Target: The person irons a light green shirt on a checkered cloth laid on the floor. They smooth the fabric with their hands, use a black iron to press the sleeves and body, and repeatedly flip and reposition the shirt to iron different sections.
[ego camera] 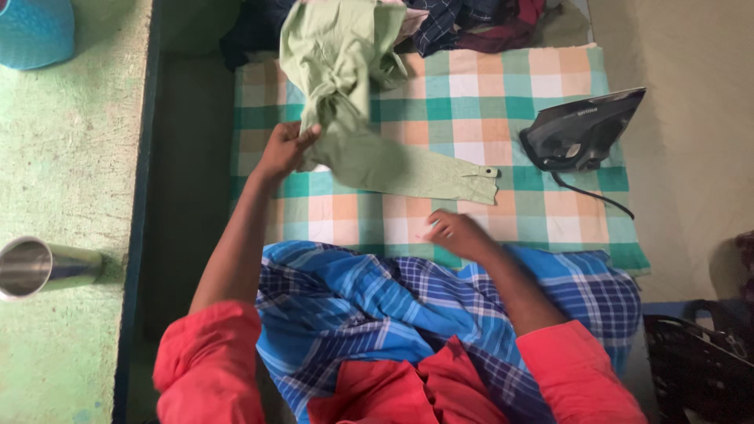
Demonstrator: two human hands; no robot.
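A pale green shirt lies bunched on a green, orange and white checked cloth, with one sleeve stretched out to the right, cuff near the cloth's middle. My left hand grips the shirt where the sleeve joins the bunched part. My right hand rests low on the checked cloth just below the cuff, fingers loosely apart and holding nothing. A black clothes iron stands at the right of the cloth, its cord trailing toward me.
A pile of dark clothes lies beyond the cloth. A steel tumbler and a blue tub sit on the green ledge at left. A dark basket is at the lower right. Blue checked fabric covers my lap.
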